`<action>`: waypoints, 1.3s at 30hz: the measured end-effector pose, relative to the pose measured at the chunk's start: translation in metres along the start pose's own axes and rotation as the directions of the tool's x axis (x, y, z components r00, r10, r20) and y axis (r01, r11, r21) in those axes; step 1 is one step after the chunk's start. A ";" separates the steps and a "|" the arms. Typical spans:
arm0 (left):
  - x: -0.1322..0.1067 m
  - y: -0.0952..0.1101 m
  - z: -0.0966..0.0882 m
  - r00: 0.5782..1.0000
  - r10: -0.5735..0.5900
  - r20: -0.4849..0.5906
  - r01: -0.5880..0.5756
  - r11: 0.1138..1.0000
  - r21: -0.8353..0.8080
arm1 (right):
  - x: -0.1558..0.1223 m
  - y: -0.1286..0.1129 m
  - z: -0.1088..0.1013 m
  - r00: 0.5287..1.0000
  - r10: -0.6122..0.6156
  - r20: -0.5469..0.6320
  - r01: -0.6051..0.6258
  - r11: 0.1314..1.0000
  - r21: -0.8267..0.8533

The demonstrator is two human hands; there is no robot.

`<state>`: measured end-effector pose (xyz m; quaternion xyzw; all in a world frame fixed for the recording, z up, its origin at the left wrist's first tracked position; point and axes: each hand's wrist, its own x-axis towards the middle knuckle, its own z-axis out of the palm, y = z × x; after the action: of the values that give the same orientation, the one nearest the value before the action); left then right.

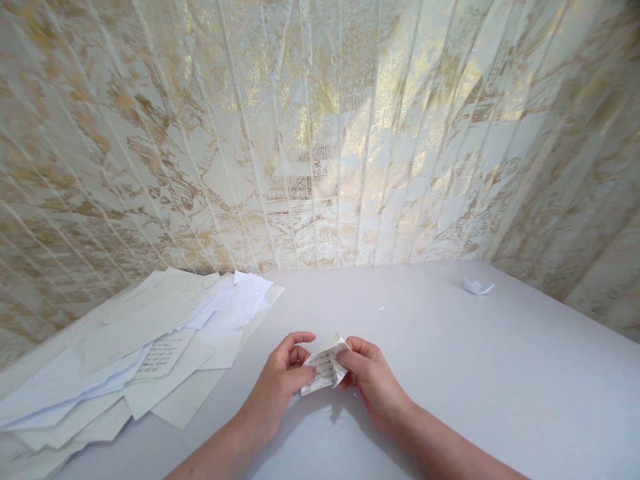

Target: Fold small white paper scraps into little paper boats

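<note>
Between my two hands is a small folded piece of paper (324, 368) with lines of handwriting on it, held just above the white table. My left hand (286, 368) pinches its left side, thumb on the front and the index finger raised clear of the paper. On the other side, my right hand (367, 370) grips the right edge between thumb and fingers. A pointed corner of the paper sticks up at the top. The fingers behind the paper are partly hidden.
A spread pile of loose paper sheets (135, 327), some written on, covers the left of the table (425, 347). At the back right sits a small folded paper boat (478, 287). A tiny white scrap (381, 308) lies beyond my hands. Patterned curtains (320, 133) hang behind the table.
</note>
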<state>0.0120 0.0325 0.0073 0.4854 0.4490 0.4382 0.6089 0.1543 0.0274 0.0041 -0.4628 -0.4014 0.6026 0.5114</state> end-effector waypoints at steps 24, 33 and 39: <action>-0.002 0.000 -0.001 0.996 -0.062 0.062 0.058 0.996 0.063 | -0.002 0.002 -0.003 0.998 -0.034 0.044 0.041 0.987 -0.155; 0.005 -0.003 -0.006 0.988 0.093 -0.125 -0.064 0.973 0.220 | 0.001 0.008 -0.003 0.987 -0.160 -0.017 0.148 0.945 -0.293; 0.002 -0.003 -0.001 0.984 0.116 -0.133 -0.088 0.976 0.200 | -0.002 0.011 0.003 0.999 -0.031 0.036 0.037 0.986 -0.164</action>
<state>0.0121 0.0343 0.0045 0.5319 0.5065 0.4572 0.5015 0.1490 0.0232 -0.0052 -0.4864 -0.4663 0.5661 0.4749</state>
